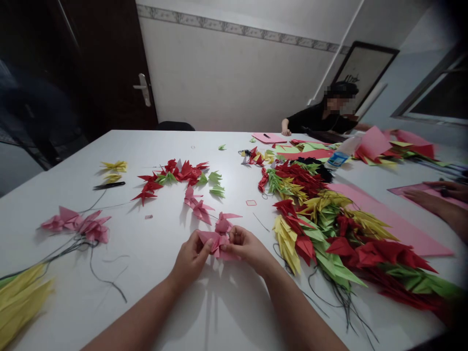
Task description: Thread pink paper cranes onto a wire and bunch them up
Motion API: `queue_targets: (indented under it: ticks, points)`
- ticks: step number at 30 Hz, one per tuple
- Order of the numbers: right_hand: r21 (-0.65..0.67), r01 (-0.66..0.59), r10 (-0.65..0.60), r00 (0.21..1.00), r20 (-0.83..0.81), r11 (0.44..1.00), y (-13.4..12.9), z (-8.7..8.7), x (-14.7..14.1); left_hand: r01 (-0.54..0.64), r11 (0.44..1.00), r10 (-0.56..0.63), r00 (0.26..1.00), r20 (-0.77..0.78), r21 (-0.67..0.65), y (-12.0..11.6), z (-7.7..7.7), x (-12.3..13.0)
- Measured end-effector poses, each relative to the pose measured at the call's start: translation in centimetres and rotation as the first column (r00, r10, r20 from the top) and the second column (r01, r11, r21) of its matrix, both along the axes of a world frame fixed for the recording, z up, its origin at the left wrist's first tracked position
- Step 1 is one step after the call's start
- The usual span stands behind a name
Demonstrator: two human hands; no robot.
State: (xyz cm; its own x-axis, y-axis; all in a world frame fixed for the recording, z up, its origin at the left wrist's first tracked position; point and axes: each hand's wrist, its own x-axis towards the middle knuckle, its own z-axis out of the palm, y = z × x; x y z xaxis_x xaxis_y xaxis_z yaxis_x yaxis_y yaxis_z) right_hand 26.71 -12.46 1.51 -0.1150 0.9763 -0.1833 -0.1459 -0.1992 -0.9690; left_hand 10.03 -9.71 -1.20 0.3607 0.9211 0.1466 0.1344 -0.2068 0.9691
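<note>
Low over the white table (pixel 142 273), both my hands pinch one pink folded-paper crane (pixel 224 225). My left hand (pixel 192 256) grips its left side between thumb and fingers. My right hand (pixel 252 248) closes on its right side, with fingertips partly hidden behind the paper. Just beyond my hands lie more pink paper cranes (pixel 197 205). Further back is an arc of red paper cranes (pixel 185 170) with some green ones (pixel 215 184) beside it. Off to the left, a cluster of pink cranes (pixel 78 224) lies joined to dark strings.
Small black snips (pixel 108 185) lie near yellow cranes (pixel 115 166). A large heap of strung red, green and yellow cranes (pixel 321 229) covers the right side. Beyond it stand a tilted plastic bottle (pixel 338 158) and coloured paper sheets. A person (pixel 325 114) sits at the back; another's hands (pixel 438 197) reach in at right.
</note>
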Motion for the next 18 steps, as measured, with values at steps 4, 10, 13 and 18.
queue_targets:
  ticks: [4, 10, 13, 18]
  points:
    - [-0.021, -0.042, 0.042, 0.998, 0.042, 0.999, -0.2, 0.4, 0.0, -0.017, 0.998, 0.025, 0.991, 0.134, -0.067, 0.1, 0.0, 0.2]
    - [0.007, -0.109, 0.108, 0.99, 0.093, 0.994, -0.3, 0.7, -0.5, 0.02, 0.992, -0.01, 0.997, 0.078, -0.126, 0.0, 1.6, 0.3]
    - [0.012, -0.134, 0.132, 0.986, 0.104, 0.991, -0.2, 0.8, -0.6, 0.071, 0.99, -0.068, 0.997, 0.028, -0.124, 0.2, 1.9, 0.1]
    - [-0.006, -0.148, 0.148, 0.987, 0.061, 0.989, -0.2, 1.0, -0.4, 0.079, 0.984, -0.065, 0.994, 0.087, -0.157, 0.4, 1.5, -0.1]
